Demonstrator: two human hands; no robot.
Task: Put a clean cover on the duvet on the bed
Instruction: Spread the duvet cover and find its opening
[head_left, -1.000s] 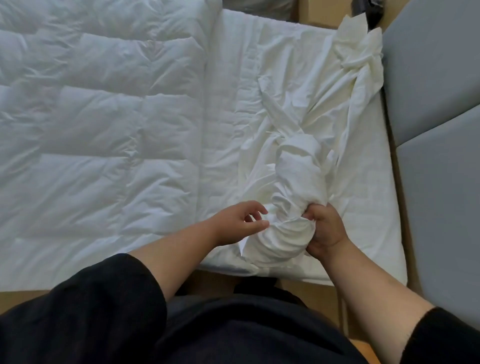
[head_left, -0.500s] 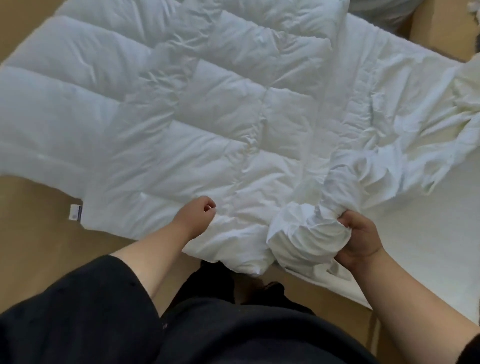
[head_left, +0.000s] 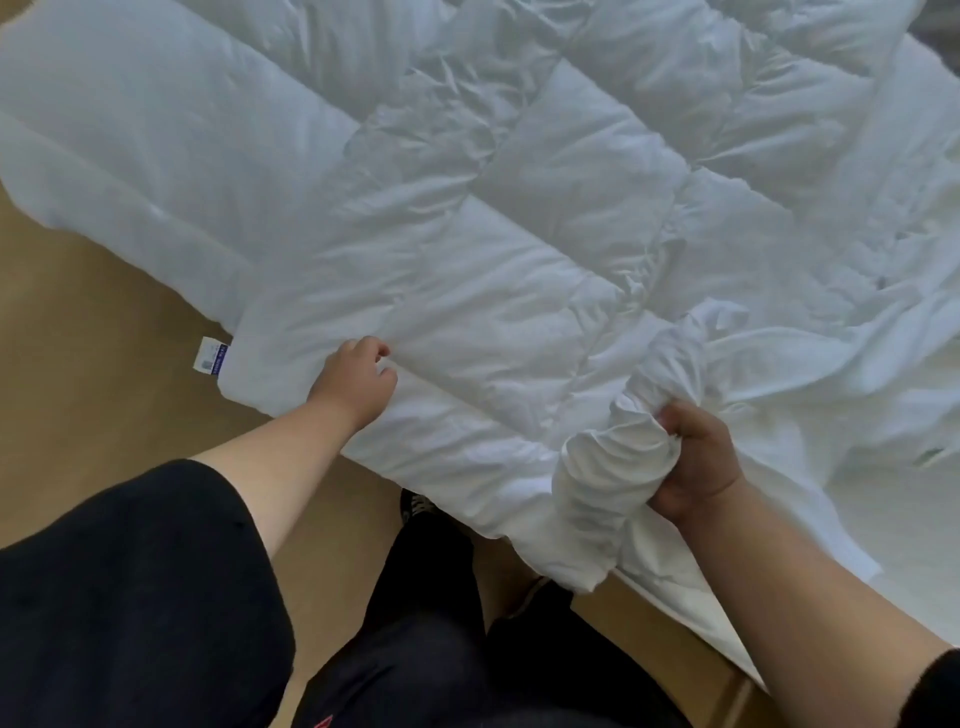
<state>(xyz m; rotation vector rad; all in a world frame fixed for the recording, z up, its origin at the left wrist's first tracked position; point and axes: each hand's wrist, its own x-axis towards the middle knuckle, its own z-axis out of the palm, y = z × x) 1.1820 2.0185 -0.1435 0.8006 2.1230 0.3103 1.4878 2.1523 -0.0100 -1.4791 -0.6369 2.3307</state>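
Since half a second ago, the left hand (head_left: 355, 382) has slid left along the duvet's (head_left: 467, 234) near edge, toward the corner by the small sewn label (head_left: 210, 354). Its fingers (head_left: 382, 349) curl down onto the quilted fabric; whether they pinch it cannot be told. The right hand (head_left: 693, 460) clenches the bunched clean cover (head_left: 610, 467) at the bed's near edge, the rest trailing right. The duvet hangs off the bed's edge toward the floor; it could slide off if tugged.
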